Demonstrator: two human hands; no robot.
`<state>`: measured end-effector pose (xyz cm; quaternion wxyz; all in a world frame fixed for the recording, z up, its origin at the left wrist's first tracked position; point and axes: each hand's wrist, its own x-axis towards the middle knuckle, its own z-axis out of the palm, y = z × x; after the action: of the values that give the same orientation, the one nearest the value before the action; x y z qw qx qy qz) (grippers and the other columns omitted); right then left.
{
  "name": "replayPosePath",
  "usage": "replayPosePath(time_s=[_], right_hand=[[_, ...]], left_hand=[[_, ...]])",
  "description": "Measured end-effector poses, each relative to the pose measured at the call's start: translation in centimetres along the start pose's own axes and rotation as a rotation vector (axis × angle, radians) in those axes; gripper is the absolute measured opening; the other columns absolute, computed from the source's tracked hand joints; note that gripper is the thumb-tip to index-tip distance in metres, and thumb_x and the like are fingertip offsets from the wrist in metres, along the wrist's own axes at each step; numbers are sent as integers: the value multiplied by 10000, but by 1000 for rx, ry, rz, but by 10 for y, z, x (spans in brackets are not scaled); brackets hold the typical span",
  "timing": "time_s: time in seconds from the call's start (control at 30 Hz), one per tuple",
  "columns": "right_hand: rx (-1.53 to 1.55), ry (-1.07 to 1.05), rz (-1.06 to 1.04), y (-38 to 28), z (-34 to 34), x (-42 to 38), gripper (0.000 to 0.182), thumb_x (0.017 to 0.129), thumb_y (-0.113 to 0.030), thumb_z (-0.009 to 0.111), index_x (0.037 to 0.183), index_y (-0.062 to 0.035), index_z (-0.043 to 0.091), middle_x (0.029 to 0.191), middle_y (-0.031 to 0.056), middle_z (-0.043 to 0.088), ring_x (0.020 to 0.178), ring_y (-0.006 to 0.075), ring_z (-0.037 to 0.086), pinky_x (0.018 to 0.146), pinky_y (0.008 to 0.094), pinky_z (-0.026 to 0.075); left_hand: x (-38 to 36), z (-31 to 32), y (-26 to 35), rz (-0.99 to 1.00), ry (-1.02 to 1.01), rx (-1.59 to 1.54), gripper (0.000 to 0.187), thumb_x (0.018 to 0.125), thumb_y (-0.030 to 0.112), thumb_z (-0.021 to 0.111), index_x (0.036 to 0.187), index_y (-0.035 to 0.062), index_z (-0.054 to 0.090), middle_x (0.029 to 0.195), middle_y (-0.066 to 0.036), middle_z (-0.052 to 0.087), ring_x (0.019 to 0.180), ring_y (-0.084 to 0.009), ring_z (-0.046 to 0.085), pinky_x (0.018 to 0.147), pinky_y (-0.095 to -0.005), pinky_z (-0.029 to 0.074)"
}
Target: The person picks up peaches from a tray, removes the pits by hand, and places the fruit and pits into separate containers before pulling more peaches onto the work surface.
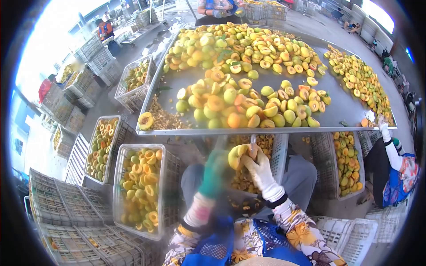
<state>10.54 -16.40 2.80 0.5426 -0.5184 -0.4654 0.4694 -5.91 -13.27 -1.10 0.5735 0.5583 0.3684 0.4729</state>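
My right hand (261,170), in a white glove, is closed on a yellow peach (236,157) with a curved cut side, just below the table's front edge. A narrow metal piece (253,141) stands at that edge, right above my fingertips. My left hand (217,166), in a green glove, is beside the peach on the left, smeared by motion, its fingers unclear. Beyond both hands, a heap of halved peaches (248,104) lies on the metal table (177,82). Under the table edge, between my knees, is a container of brown pits and scraps (242,179).
Crates of peach halves stand at my left (162,190) and right (314,166). Loose pits (162,116) lie on the table's left corner. A person (399,173) reaches onto the table from the right; another person (217,9) sits at its far side. Stacked crates (66,199) stand lower left.
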Motion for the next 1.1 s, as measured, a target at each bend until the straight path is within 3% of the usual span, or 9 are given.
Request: replayPosePath(time_s=[0.1,0.13,0.27,0.37,0.4,0.53,0.93,1.03,1.1], right_hand=[[-387,-176,-263,-5,-14,-2,336,893,-248,626,1115,-5,559,1013,136,647,962,265,623,824,340,485],[-517,-223,-362,-6,-16,-6,333,900,-261,620,1109,-8,559,1012,155,651,963,302,634,816,355,491],[-569,141,-302,-9,-32,-27,311,952,-309,539,993,-2,568,927,213,644,826,421,624,665,420,503],[-529,125,-204,-2,-37,-58,328,964,-314,518,922,9,556,770,238,623,720,430,618,583,446,477],[-640,0,-36,-3,-39,-68,329,983,-306,493,931,15,537,657,211,568,605,335,619,548,365,458],[-774,28,-210,-13,-8,-74,214,939,-169,540,825,7,498,610,259,541,610,440,579,499,465,425],[-535,-143,-217,28,-10,-53,342,983,-292,465,894,33,523,577,202,537,454,277,552,441,382,405],[-126,-289,494,-19,-4,-53,473,973,-461,429,893,-4,520,556,85,509,430,172,513,391,336,374],[-59,-350,606,-13,-7,-48,515,953,-535,411,879,-36,514,560,9,446,410,116,446,363,290,325]], left_hand=[[5,12,13,-224,-104,-175,463,959,444,469,1234,74,517,1071,-36,602,949,-116,580,819,-258,487],[-1,19,15,-551,-71,-584,478,980,447,421,1234,57,531,1057,-56,619,966,-144,593,823,-288,501],[-8,30,16,-472,28,-724,555,958,518,409,1202,38,545,1064,-97,628,954,-190,616,806,-321,523],[-11,29,23,-497,1,-861,546,951,518,429,1179,39,558,1050,-99,625,934,-199,620,798,-322,527],[-11,30,17,-413,9,-740,529,954,504,435,1173,38,560,1046,-92,621,930,-192,616,802,-318,523],[-13,46,12,-226,96,-442,464,970,444,451,1161,36,561,1033,-61,604,916,-161,596,813,-298,509],[-16,63,11,-19,338,-132,291,958,222,519,1139,-2,558,816,-9,620,728,-67,531,639,-233,449],[-10,48,-15,166,242,167,290,941,237,553,1111,4,582,798,-20,615,726,-80,530,623,-252,455],[-4,34,-15,28,80,254,265,932,238,566,1047,7,624,791,-24,624,714,-84,543,623,-251,457]])
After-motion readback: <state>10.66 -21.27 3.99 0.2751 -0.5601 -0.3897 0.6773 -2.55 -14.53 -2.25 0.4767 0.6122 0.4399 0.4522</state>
